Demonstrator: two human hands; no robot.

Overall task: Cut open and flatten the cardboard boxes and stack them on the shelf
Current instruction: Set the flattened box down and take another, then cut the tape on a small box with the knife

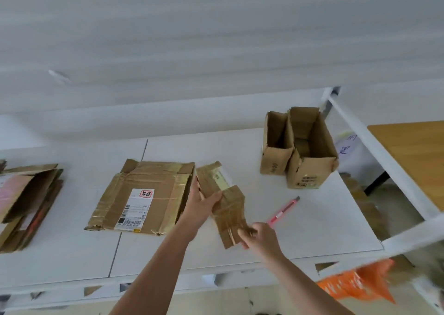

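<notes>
A small flattened cardboard box (224,200), brown with tape, lies above the white shelf top (312,218) at centre. My left hand (200,205) grips its left side, thumb on top. My right hand (258,236) pinches its near right corner. A larger flattened box (141,194) with a white shipping label lies flat just to the left. Two open upright boxes (300,146) stand side by side at the back right. A pink utility knife (283,211) lies on the shelf to the right of my hands.
A stack of flattened cardboard (26,204) sits at the far left edge. A white shelf post (374,146) runs diagonally at right, with a wooden tabletop (413,153) beyond it. An orange item (358,283) shows below the shelf's front edge at lower right.
</notes>
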